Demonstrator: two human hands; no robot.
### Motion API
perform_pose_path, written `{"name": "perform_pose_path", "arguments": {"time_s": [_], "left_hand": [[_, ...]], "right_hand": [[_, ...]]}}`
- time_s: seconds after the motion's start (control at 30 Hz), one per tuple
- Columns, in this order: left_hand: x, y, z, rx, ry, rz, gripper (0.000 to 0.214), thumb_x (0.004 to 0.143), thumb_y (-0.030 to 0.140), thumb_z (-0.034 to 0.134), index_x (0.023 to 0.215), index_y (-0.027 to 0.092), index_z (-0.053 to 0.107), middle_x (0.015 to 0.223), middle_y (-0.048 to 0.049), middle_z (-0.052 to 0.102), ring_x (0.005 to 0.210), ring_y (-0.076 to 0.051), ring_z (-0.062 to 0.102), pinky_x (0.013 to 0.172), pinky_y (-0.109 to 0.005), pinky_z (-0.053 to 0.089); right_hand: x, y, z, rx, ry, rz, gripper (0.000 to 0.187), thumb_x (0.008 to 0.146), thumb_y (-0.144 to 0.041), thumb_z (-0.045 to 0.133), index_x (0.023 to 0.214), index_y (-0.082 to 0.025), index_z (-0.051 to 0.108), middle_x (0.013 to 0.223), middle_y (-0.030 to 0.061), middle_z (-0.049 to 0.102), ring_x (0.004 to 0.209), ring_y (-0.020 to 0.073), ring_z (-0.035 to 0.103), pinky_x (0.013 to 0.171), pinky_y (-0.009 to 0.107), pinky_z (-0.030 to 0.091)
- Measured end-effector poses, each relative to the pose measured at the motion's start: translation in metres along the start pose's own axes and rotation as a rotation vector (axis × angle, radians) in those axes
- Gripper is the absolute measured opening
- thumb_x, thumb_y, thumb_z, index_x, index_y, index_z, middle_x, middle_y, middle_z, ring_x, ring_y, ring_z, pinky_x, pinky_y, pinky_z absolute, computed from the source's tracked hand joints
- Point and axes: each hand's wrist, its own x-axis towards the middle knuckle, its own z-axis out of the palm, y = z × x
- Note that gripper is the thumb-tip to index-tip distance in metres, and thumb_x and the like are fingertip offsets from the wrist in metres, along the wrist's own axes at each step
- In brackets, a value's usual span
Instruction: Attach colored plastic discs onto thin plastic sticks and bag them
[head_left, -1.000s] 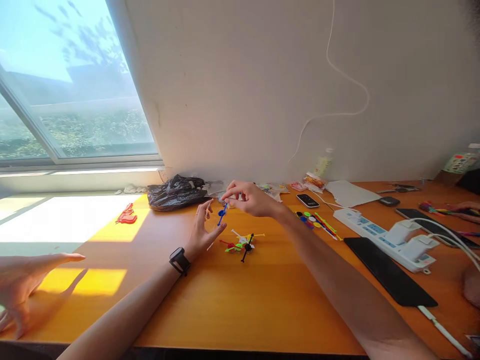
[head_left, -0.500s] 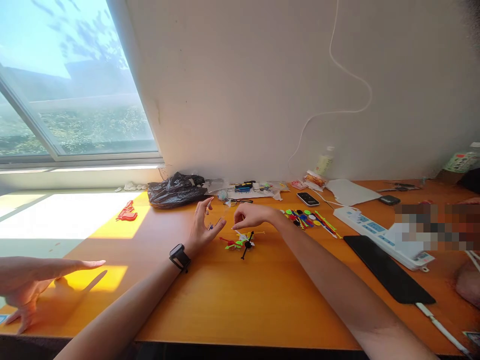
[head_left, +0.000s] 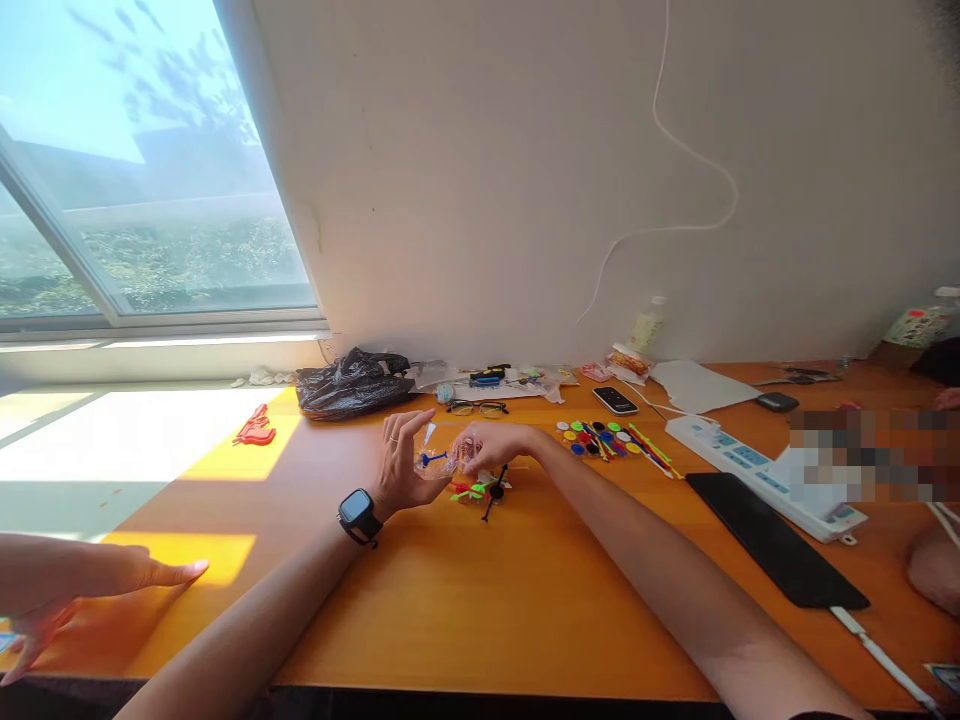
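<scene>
A crinkled clear plastic bag (head_left: 442,464) with a blue piece in or against it is between my two hands above the table. My left hand (head_left: 405,465), with a black watch on the wrist, curls its fingers and thumb around the bag's left side. On the other side my right hand (head_left: 506,442) bends down and pinches the plastic; its fingertips are partly hidden. Just below the hands lie small green and red plastic pieces (head_left: 469,492). Beside them is a black arrow-shaped piece (head_left: 495,492).
Coloured discs and sticks (head_left: 611,440) lie to the right. Behind are eyeglasses (head_left: 478,408), a black plastic bag (head_left: 349,384) and a phone (head_left: 615,400). A power strip (head_left: 742,455) and black slab (head_left: 776,540) lie right. Another person's hand (head_left: 142,575) rests left, near a red toy gun (head_left: 256,427).
My hands have come closer together, and the clear plastic now shows between them. The other person's hand at the left has lowered toward the table.
</scene>
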Motion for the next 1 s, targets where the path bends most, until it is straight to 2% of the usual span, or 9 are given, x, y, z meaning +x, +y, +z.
{"name": "perform_pose_path", "arguments": {"time_s": [0.1, 0.3, 0.43, 0.53, 0.6, 0.7, 0.83, 0.93, 1.0], "left_hand": [[0.000, -0.003, 0.001, -0.015, 0.053, -0.040, 0.085, 0.076, 0.034, 0.083, 0.148, 0.028, 0.039, 0.126, -0.0136, 0.056, 0.112, -0.033, 0.058, 0.099, -0.052, 0.050], [0.002, -0.009, 0.002, -0.030, 0.134, -0.080, 0.090, 0.073, 0.037, 0.086, 0.143, 0.030, 0.031, 0.128, -0.0121, 0.051, 0.116, -0.032, 0.056, 0.100, -0.053, 0.049], [0.003, -0.007, 0.003, -0.054, 0.155, -0.085, 0.086, 0.074, 0.031, 0.085, 0.143, 0.028, 0.034, 0.126, -0.0114, 0.052, 0.115, -0.031, 0.055, 0.101, -0.052, 0.048], [0.003, -0.005, 0.006, -0.080, 0.157, -0.119, 0.083, 0.076, 0.028, 0.082, 0.145, 0.026, 0.036, 0.124, -0.0114, 0.052, 0.112, -0.030, 0.056, 0.100, -0.050, 0.049], [0.002, -0.005, 0.007, -0.077, 0.142, -0.148, 0.081, 0.078, 0.028, 0.081, 0.146, 0.026, 0.036, 0.124, -0.0112, 0.052, 0.111, -0.029, 0.057, 0.098, -0.049, 0.050], [-0.001, -0.004, 0.008, -0.052, 0.120, -0.169, 0.079, 0.081, 0.030, 0.080, 0.146, 0.026, 0.035, 0.124, -0.0113, 0.052, 0.110, -0.028, 0.058, 0.098, -0.049, 0.050], [-0.002, -0.003, 0.007, -0.066, 0.117, -0.141, 0.076, 0.082, 0.029, 0.079, 0.145, 0.027, 0.037, 0.122, -0.0103, 0.052, 0.107, -0.027, 0.056, 0.095, -0.047, 0.051], [-0.002, -0.002, 0.007, -0.059, 0.103, -0.131, 0.075, 0.082, 0.029, 0.079, 0.144, 0.028, 0.037, 0.120, -0.0097, 0.052, 0.106, -0.027, 0.056, 0.094, -0.047, 0.051], [-0.003, -0.003, 0.007, -0.050, 0.099, -0.131, 0.075, 0.081, 0.030, 0.079, 0.143, 0.028, 0.037, 0.121, -0.0100, 0.052, 0.107, -0.028, 0.056, 0.095, -0.048, 0.050]], "right_hand": [[-0.009, -0.003, -0.010, 0.106, 0.057, -0.009, 0.022, 0.078, -0.032, 0.079, 0.089, -0.013, 0.078, 0.076, 0.0021, 0.073, 0.067, 0.0137, 0.064, 0.064, 0.024, 0.049], [-0.039, -0.026, -0.042, 0.357, 0.273, -0.077, 0.043, 0.084, -0.044, 0.081, 0.111, -0.012, 0.080, 0.091, 0.0100, 0.078, 0.078, 0.0175, 0.072, 0.075, 0.030, 0.059], [-0.068, -0.068, -0.059, 0.434, 0.546, -0.202, 0.038, 0.082, -0.044, 0.085, 0.109, -0.016, 0.080, 0.095, 0.0078, 0.078, 0.081, 0.0167, 0.072, 0.080, 0.032, 0.061], [-0.091, -0.110, -0.059, 0.412, 0.758, -0.347, 0.026, 0.083, -0.038, 0.086, 0.102, -0.022, 0.081, 0.095, 0.0052, 0.078, 0.084, 0.0165, 0.072, 0.080, 0.031, 0.060], [-0.101, -0.136, -0.052, 0.322, 0.731, -0.393, 0.021, 0.085, -0.035, 0.085, 0.101, -0.022, 0.082, 0.092, 0.0043, 0.079, 0.081, 0.0170, 0.072, 0.079, 0.032, 0.060], [-0.101, -0.158, -0.034, 0.130, 0.583, -0.352, 0.016, 0.088, -0.031, 0.078, 0.099, -0.021, 0.083, 0.090, 0.0032, 0.079, 0.085, 0.0192, 0.072, 0.079, 0.032, 0.059], [-0.080, -0.157, -0.015, -0.144, 0.460, -0.302, 0.018, 0.092, -0.020, 0.066, 0.097, -0.020, 0.083, 0.096, 0.0029, 0.080, 0.089, 0.0185, 0.072, 0.078, 0.029, 0.054], [-0.070, -0.151, -0.011, -0.195, 0.338, -0.296, 0.020, 0.090, -0.015, 0.065, 0.098, -0.018, 0.083, 0.097, 0.0036, 0.080, 0.087, 0.0176, 0.072, 0.077, 0.027, 0.052], [-0.071, -0.149, -0.012, -0.203, 0.321, -0.304, 0.021, 0.090, -0.014, 0.064, 0.099, -0.018, 0.082, 0.097, 0.0038, 0.080, 0.087, 0.0176, 0.071, 0.076, 0.027, 0.051]]}}
